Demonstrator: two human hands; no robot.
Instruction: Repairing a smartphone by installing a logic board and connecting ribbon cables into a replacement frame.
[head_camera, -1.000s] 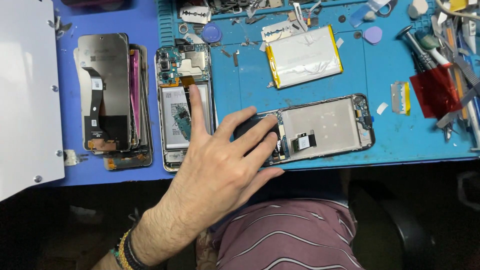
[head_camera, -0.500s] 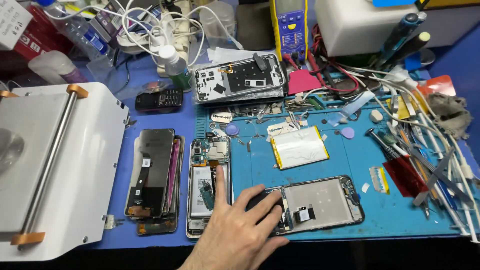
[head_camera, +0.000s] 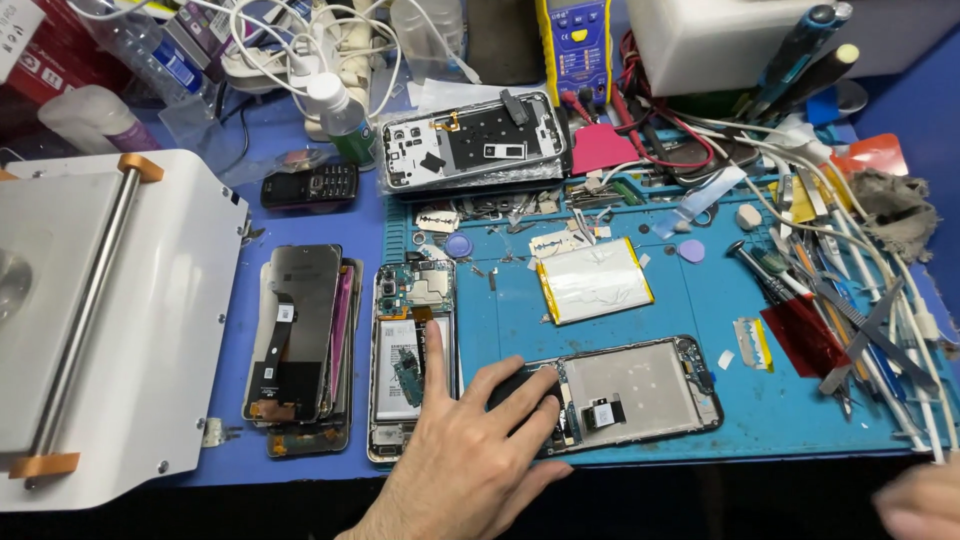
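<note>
My left hand (head_camera: 470, 455) lies palm down with its fingers spread. Most of the fingers rest on the dark left end of an opened phone frame (head_camera: 640, 390) lying on the blue work mat (head_camera: 800, 420). One finger stretches up over a second opened phone (head_camera: 412, 350) whose circuit board and battery show. My right hand (head_camera: 922, 500) is only a blurred edge at the bottom right corner, holding nothing that I can see. A loose silver battery with a yellow rim (head_camera: 595, 280) lies just beyond the frame.
A stack of phone screens (head_camera: 300, 340) lies left of the opened phone. A white machine with a roller bar (head_camera: 100, 320) fills the left side. Screwdrivers, tweezers and cables (head_camera: 850, 290) crowd the right. Another phone housing (head_camera: 470, 140), a keypad phone (head_camera: 310, 185), a bottle and a yellow meter stand behind.
The view has tilted up from my lap to take in the back of the bench. My left hand stays on the phone frame. My right hand has appeared at the lower right.
</note>
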